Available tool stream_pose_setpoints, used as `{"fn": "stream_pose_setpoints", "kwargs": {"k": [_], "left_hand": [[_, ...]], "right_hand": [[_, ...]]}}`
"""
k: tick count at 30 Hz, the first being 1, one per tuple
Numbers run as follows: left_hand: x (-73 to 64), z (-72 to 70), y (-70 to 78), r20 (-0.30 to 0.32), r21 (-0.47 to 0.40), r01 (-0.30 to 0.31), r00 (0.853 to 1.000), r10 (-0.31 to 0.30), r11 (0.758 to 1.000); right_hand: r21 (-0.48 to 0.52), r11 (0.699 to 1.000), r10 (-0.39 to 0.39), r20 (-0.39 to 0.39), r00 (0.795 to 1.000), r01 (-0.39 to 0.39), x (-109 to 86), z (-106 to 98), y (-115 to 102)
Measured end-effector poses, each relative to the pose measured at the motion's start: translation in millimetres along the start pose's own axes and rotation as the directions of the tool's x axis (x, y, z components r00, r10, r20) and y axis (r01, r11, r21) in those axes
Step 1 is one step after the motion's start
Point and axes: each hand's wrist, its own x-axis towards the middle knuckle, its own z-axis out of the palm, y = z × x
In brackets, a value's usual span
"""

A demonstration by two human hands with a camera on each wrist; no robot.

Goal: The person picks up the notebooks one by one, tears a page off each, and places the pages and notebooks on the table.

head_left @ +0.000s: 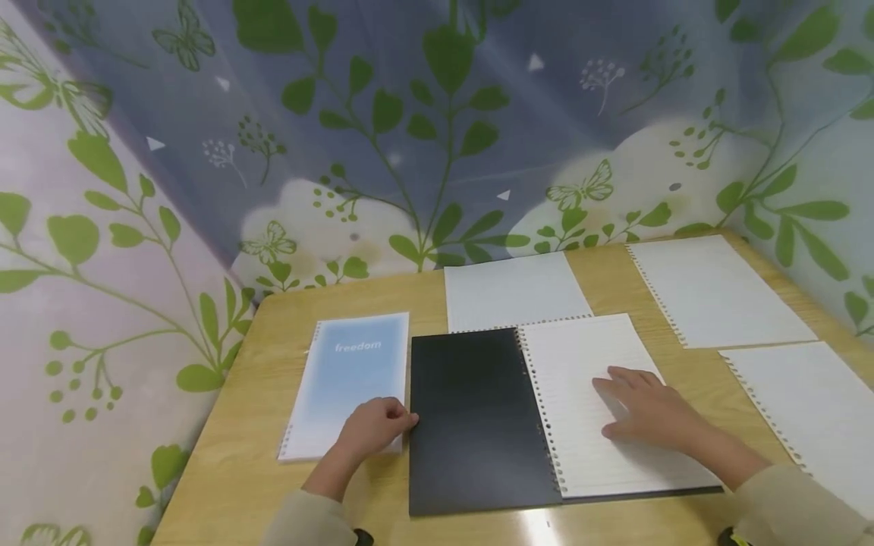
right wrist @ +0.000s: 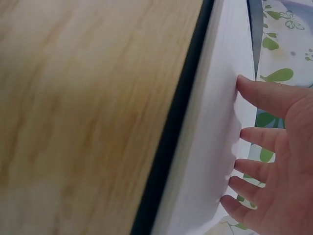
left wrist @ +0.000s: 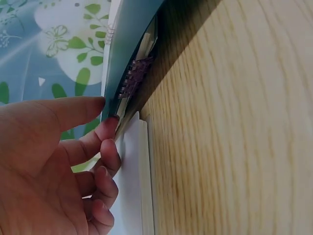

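Observation:
A black binder cover (head_left: 478,425) lies folded out to the left, with a stack of lined, hole-edged paper (head_left: 580,364) on the right side. Thumb and index finger of my left hand (head_left: 375,428) pinch the cover's left edge; in the left wrist view that edge is lifted a little off the wood, with a purple ring binding (left wrist: 136,76) beneath. My right hand (head_left: 649,409) rests its spread fingertips on the top sheet, as the right wrist view also shows. Beside the left hand lies a blue-and-white notebook (head_left: 358,371) reading "freedom".
Loose hole-edged sheets lie around: one sheet (head_left: 512,288) behind the binder, another sheet (head_left: 717,292) at the back right, and a third sheet (head_left: 812,409) at the right front. The wooden table (head_left: 225,462) meets a leaf-patterned cloth (head_left: 382,152) at the back and sides.

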Motion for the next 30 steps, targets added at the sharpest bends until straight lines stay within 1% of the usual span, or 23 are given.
{"fn": "stream_pose_setpoints", "kwargs": {"k": [4,7,11,13,15,18,20,22,23,26,30], "left_hand": [[-2.5,4.6,-3.1,0.014,-0.041,-0.013,1.000,0.013,0.999],[-3.8,4.0,-4.4,0.023,-0.063,-0.014,1.000,0.016,0.998],[-2.8,-1.8,-2.7,0.029,-0.137,-0.017,0.999,0.021,0.990],[-2.0,-5.9,-0.5,0.029,-0.190,-0.022,0.999,0.028,0.982],[-1.1,-10.4,2.6,0.029,-0.249,-0.029,0.999,0.038,0.968],[-1.5,-17.7,9.6,0.014,-0.340,-0.052,0.998,0.060,0.939],[-1.3,-22.4,18.0,-0.013,-0.383,-0.086,0.996,0.088,0.920],[-1.3,-25.9,29.5,-0.049,-0.424,-0.137,0.991,0.128,0.895],[-1.2,-26.7,35.8,-0.067,-0.439,-0.165,0.986,0.151,0.883],[-1.5,-25.1,55.0,-0.112,-0.483,-0.249,0.968,0.223,0.839],[0.4,-15.1,75.9,-0.140,-0.534,-0.332,0.942,0.306,0.778]], "right_hand": [[0.000,1.000,0.014,-0.002,1.000,-0.014,-3.4,6.7,0.1],[0.005,1.000,0.017,-0.006,1.000,-0.017,-5.9,8.8,-1.1],[0.022,1.000,0.017,-0.009,1.000,-0.017,-7.2,6.5,-3.3],[0.021,1.000,0.012,-0.009,1.000,-0.012,-6.4,3.7,-3.3],[0.042,0.999,0.006,-0.023,1.000,-0.005,-4.8,0.5,-3.5],[0.101,0.995,-0.010,-0.077,0.997,0.018,-0.5,-4.8,-10.0],[0.160,0.986,-0.031,-0.116,0.993,0.049,3.1,-9.3,-19.0],[0.206,0.975,-0.056,-0.137,0.989,0.083,6.8,-15.9,-32.6],[0.226,0.969,-0.069,-0.139,0.988,0.100,8.6,-19.6,-40.1],[0.286,0.952,-0.079,-0.127,0.989,0.112,14.3,-31.0,-62.7],[0.347,0.932,-0.065,-0.122,0.990,0.104,22.1,-47.8,-89.3]]}}
